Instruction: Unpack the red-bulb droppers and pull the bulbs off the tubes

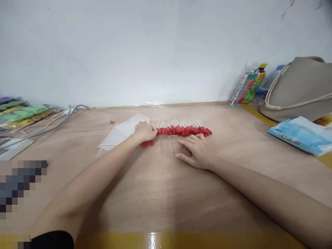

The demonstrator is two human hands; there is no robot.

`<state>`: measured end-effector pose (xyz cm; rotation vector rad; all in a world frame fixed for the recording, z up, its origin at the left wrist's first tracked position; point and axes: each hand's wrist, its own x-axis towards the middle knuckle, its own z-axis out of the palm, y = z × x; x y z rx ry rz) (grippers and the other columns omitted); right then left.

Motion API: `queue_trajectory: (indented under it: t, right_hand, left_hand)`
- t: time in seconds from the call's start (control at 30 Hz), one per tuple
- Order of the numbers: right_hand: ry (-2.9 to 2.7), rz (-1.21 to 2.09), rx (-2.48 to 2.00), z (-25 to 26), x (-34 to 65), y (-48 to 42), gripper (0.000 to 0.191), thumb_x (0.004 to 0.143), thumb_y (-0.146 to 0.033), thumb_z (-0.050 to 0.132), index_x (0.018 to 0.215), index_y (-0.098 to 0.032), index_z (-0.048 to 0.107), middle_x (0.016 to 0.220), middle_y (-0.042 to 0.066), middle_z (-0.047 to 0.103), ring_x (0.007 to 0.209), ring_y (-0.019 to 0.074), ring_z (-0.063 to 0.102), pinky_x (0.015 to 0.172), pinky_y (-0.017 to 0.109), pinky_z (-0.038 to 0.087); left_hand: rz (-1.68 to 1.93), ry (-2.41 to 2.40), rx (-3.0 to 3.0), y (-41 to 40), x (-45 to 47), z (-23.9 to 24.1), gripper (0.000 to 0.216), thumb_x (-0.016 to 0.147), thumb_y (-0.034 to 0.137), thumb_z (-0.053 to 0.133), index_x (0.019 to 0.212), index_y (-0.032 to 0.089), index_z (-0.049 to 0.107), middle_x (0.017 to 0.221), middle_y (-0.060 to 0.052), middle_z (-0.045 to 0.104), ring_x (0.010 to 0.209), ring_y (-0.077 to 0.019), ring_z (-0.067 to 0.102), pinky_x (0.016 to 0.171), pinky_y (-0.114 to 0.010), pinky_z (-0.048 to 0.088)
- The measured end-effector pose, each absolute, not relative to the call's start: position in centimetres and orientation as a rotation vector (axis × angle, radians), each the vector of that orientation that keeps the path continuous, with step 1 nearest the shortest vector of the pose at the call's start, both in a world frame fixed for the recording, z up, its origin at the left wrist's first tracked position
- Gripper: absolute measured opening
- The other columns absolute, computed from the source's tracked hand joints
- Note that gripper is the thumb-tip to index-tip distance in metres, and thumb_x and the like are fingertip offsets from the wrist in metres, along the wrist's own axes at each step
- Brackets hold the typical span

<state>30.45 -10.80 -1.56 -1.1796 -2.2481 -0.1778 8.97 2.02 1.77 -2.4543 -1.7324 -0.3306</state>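
A row of clear, slim droppers (169,147) with red bulbs (178,130) lies across the middle of the table, thin tips pointing both toward me and toward the wall. My left hand (145,132) is at the row's left end with its fingers bent down, a fingertip against the end bulb. What it grips is hidden. Beneath its wrist a few more red bulbs (147,143) poke out. White plastic bags (114,136) lie flat beside that hand. My right hand (198,152) rests at the near side of the row, thumb and fingers apart, fingertips by the clear tubes.
Bottles (249,86) and a grey bag (298,86) with a cord stand at the right, behind a blue tissue pack (301,135). Cables (62,119) and packs of green and yellow items (23,114) are at the left. A white wall (166,52) closes the back.
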Motion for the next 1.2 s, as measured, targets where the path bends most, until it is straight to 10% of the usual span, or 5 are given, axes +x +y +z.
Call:
queue_trajectory:
  t: [0.5, 0.83, 1.2]
  right_hand:
    - [-1.922, -0.484, -1.052, -1.9, 30.8, -10.4, 0.056, 0.079, -0.041, 0.056, 0.129, -0.018, 0.042, 0.122, 0.014, 0.050, 0.112, 0.0276, 0.046, 0.092, 0.043, 0.035]
    - [-2.175, -0.426, -1.000, -2.0, 30.2, -10.7, 0.019, 0.085, -0.032, 0.051, 0.093, -0.023, 0.066, 0.067, -0.001, 0.064, 0.072, 0.0139, 0.052, 0.090, 0.041, 0.027]
    - [-2.253, -0.338, -0.969, -1.7, 29.6, -10.9, 0.022, 0.087, -0.032, 0.047, 0.090, -0.022, 0.066, 0.069, 0.000, 0.063, 0.074, 0.0141, 0.050, 0.087, 0.037, 0.025]
  left_hand:
    - [-0.626, -0.903, -2.456, -7.2, 6.6, 0.3, 0.020, 0.089, 0.024, 0.040, 0.088, 0.013, 0.056, 0.102, -0.013, 0.058, 0.092, -0.0254, 0.048, 0.073, -0.038, 0.038]
    - [-0.732, -0.690, -2.449, -7.7, 7.3, 0.0, 0.014, 0.087, 0.020, 0.044, 0.087, 0.014, 0.056, 0.093, -0.009, 0.063, 0.089, -0.0226, 0.054, 0.074, -0.034, 0.039]
    - [-0.859, -0.545, -2.702, -7.0, 7.9, -0.7, 0.013, 0.086, 0.026, 0.050, 0.089, 0.018, 0.060, 0.095, -0.004, 0.065, 0.097, -0.0194, 0.054, 0.086, -0.036, 0.038]
